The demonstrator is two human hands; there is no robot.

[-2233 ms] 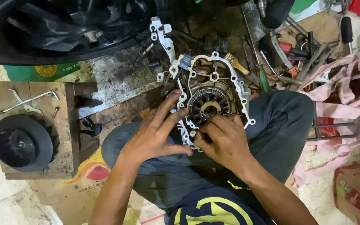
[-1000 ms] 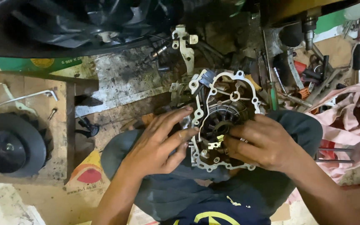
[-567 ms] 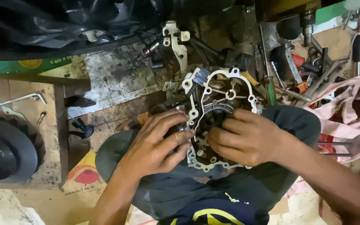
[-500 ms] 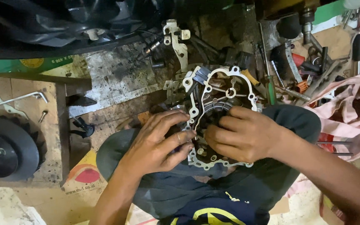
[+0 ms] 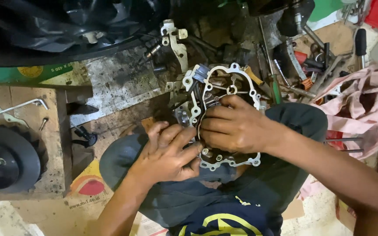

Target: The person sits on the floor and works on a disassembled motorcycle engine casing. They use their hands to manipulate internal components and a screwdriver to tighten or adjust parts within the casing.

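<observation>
Metal engine cover (image 5: 241, 72) held at frame centre on lap. Right hand (image 5: 237, 126) clamped over its middle; left hand (image 5: 167, 155) closed on lower-left edge.

Green package (image 5: 27, 72) under black cover (image 5: 44, 26)

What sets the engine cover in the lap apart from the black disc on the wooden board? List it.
1. The engine cover is bare silver metal with an irregular outline; the black pulley disc is round and dark.
2. The cover rests on the person's lap, with the left hand and right hand on it; the disc lies untouched on the wooden board.
Both are grimy engine parts.
</observation>
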